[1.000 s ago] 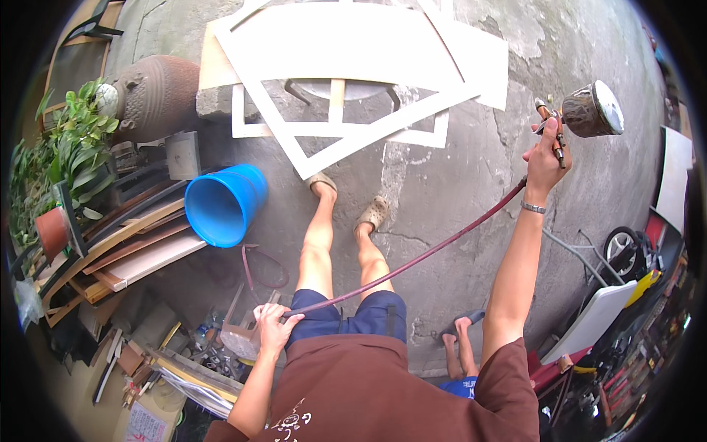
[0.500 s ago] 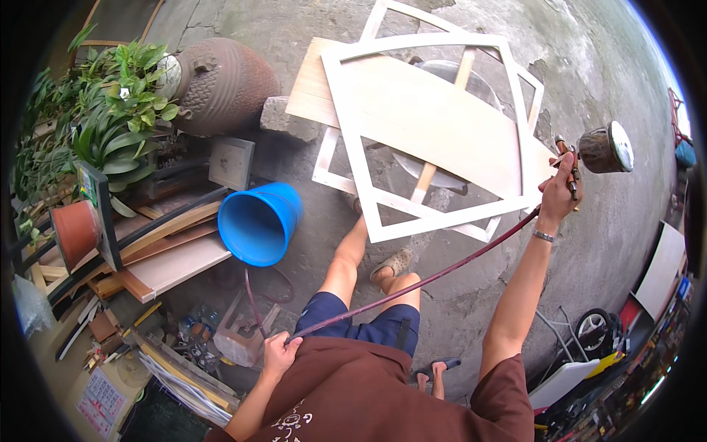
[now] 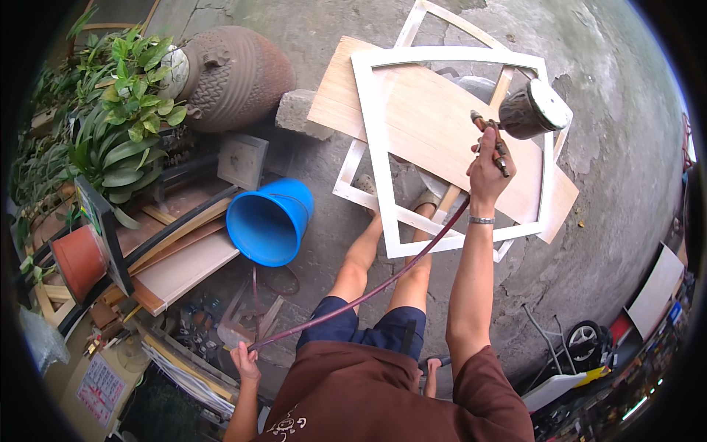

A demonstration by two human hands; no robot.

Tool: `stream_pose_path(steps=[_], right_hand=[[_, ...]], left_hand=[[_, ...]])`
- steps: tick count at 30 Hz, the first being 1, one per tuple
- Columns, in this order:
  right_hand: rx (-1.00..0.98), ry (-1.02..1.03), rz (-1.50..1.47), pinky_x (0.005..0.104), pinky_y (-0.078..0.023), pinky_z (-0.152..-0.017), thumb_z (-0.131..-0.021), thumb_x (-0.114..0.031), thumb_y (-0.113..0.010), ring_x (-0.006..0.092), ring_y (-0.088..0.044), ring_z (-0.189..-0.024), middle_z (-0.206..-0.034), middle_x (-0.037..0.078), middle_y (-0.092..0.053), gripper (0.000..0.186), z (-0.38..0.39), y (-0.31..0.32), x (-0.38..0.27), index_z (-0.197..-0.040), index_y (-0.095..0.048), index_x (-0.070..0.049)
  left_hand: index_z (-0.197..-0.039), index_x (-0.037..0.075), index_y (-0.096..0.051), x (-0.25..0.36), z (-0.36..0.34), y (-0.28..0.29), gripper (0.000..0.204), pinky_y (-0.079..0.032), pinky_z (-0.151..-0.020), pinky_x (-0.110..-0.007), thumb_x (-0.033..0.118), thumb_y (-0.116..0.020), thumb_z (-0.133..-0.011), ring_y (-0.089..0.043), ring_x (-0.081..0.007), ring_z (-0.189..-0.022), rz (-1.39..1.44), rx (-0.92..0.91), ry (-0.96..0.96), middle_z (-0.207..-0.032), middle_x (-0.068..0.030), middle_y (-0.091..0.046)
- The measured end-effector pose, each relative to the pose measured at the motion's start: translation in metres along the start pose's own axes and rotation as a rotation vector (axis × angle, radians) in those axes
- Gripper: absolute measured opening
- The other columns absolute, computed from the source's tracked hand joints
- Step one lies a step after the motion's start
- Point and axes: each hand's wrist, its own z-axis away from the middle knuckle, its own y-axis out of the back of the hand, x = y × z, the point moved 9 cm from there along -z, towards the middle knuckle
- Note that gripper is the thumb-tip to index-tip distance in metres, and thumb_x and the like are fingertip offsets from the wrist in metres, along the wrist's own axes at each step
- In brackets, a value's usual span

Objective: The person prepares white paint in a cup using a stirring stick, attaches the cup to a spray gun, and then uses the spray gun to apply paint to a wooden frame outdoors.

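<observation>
My right hand (image 3: pixel 487 175) is closed around a spray gun (image 3: pixel 498 147), whose dark, paint-streaked cup (image 3: pixel 524 114) has a pale end. I hold it over the right part of a white frame (image 3: pixel 377 158). That frame rests across a light wooden board (image 3: pixel 442 121), with a second, partly whitened frame (image 3: pixel 350 163) beneath. A dark red hose (image 3: pixel 368 296) runs from the gun down to the lower left. There, my left hand (image 3: pixel 244 362) is closed on it. A round support under the board is mostly hidden.
To the left, a blue bucket (image 3: pixel 271 225) lies tipped beside stacked planks (image 3: pixel 188 271). Beyond it are a concrete block (image 3: pixel 303 114), a large clay jar (image 3: pixel 239 77) and leafy plants (image 3: pixel 121 155). A wheeled cart (image 3: pixel 585 340) stands at the lower right.
My right hand has swung left with the spray gun, from beside the frames to above them. My left hand has moved left and down with the hose. My feet have stepped closer to the frames.
</observation>
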Motion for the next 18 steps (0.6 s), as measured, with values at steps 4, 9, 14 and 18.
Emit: stream_pose_path(steps=[4, 9, 14, 18], right_hand=[[-0.075, 0.115, 0.024, 0.0222, -0.039, -0.044, -0.104, -0.026, -0.066, 0.0053, -0.057, -0.059, -0.077, 0.004, -0.066, 0.037, 0.021, -0.039, -0.011, -0.116, -0.073, 0.008], [-0.153, 0.145, -0.041, 0.0227, -0.035, -0.047, -0.103, -0.030, -0.067, 0.0032, -0.049, -0.052, -0.067, 0.001, -0.066, 0.036, 0.047, -0.073, -0.034, -0.110, -0.075, 0.005], [-0.282, 0.087, -0.025, 0.0278, -0.045, -0.055, -0.099, -0.021, -0.072, 0.0124, -0.057, -0.057, -0.067, 0.009, -0.066, 0.025, 0.047, -0.096, -0.033, -0.099, -0.076, 0.004], [-0.272, 0.137, 0.070, 0.0271, -0.046, -0.057, -0.099, -0.024, -0.072, 0.0113, -0.059, -0.060, -0.067, 0.008, -0.066, 0.028, 0.019, -0.092, -0.025, -0.103, -0.077, 0.004]], left_hand=[[-0.052, 0.010, -0.037, 0.012, 0.005, 0.014, 0.066, -0.027, -0.051, -0.030, 0.042, -0.047, -0.109, -0.037, -0.0106, -0.049, -0.006, 0.057, -0.052, -0.051, 0.0010, -0.036], [-0.053, 0.010, -0.038, 0.014, 0.019, 0.029, 0.064, -0.027, -0.050, -0.028, 0.040, -0.046, -0.109, -0.036, -0.0096, -0.048, -0.037, 0.164, -0.033, -0.051, 0.0020, -0.035], [-0.054, 0.011, -0.041, 0.017, 0.037, 0.013, 0.062, -0.027, -0.049, -0.027, 0.039, -0.046, -0.110, -0.035, -0.0085, -0.047, -0.085, 0.104, -0.043, -0.052, 0.0030, -0.036], [-0.054, 0.003, -0.044, 0.018, 0.055, -0.019, 0.064, -0.027, -0.050, -0.030, 0.037, -0.046, -0.108, -0.041, -0.0105, -0.050, -0.174, 0.041, 0.001, -0.051, -0.0015, -0.042]])
